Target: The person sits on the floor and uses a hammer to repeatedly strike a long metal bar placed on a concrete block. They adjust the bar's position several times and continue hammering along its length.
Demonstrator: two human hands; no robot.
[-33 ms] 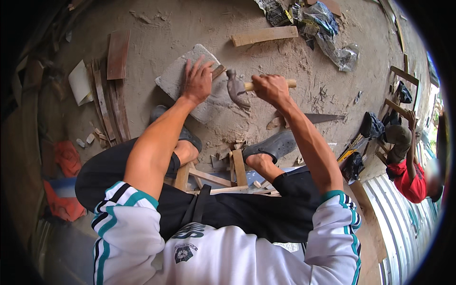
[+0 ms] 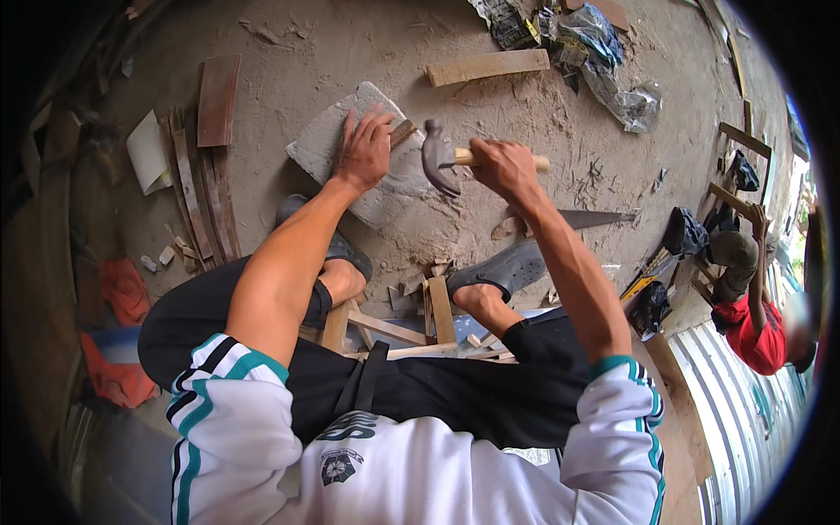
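My left hand (image 2: 363, 150) lies over a pale concrete block (image 2: 315, 131) on the ground, holding down a small piece of wood (image 2: 403, 133). Its fingers reach across the block's top, and the wood's brown end sticks out past the thumb side. My right hand (image 2: 505, 166) is closed around the wooden handle of a claw hammer (image 2: 437, 157). The hammer's dark head hangs just right of the block, apart from the wood, with the claw pointing toward me. Below my right forearm a handsaw (image 2: 595, 217) lies on the dirt.
A short plank (image 2: 488, 66) and crumpled plastic (image 2: 612, 79) lie ahead. Wood strips (image 2: 197, 188) and a reddish board (image 2: 219, 101) are at left. Wood offcuts (image 2: 402, 331) lie between my feet. At right a person in a red shirt (image 2: 759, 337) holds a wood strip.
The hammer and my right hand have shifted slightly to the right, and the hammer head has turned a little. My left hand stays nearly still on the block.
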